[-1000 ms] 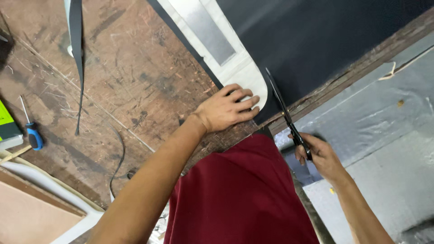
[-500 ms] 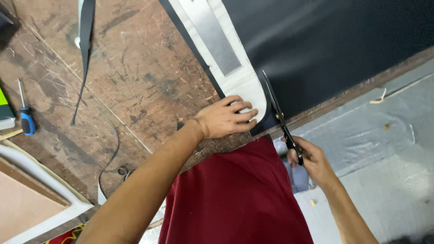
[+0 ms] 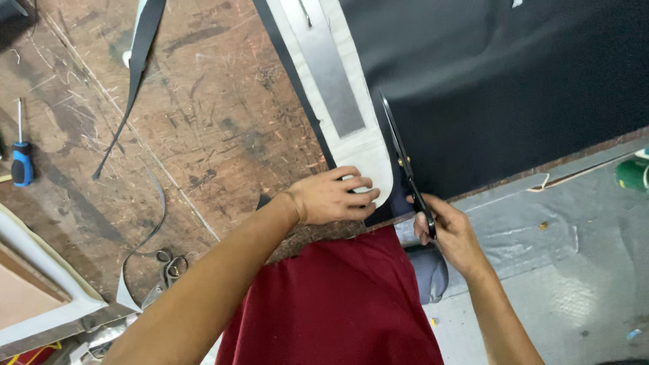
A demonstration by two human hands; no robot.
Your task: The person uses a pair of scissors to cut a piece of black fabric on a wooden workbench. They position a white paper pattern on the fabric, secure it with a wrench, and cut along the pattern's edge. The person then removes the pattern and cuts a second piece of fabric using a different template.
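My right hand (image 3: pixel 451 233) grips black scissors (image 3: pixel 404 162), handles hidden; beside them, my left hand (image 3: pixel 334 197) lies flat on the white template (image 3: pixel 365 152).

scratched, rough wooden bench (image 3: pixel 203 135); matt black sheet (image 3: pixel 514 88); white paper-like template (image 3: pixel 368 152); dark metal scissors (image 3: pixel 405 165); blue plastic-handled screwdriver (image 3: pixel 21 162).

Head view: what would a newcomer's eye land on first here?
The right hand at the table's near edge works black scissors along a big black sheet. Beside it, the left hand presses flat on a white rounded pattern piece. Far left on the scarred wooden table lies a blue-handled screwdriver.
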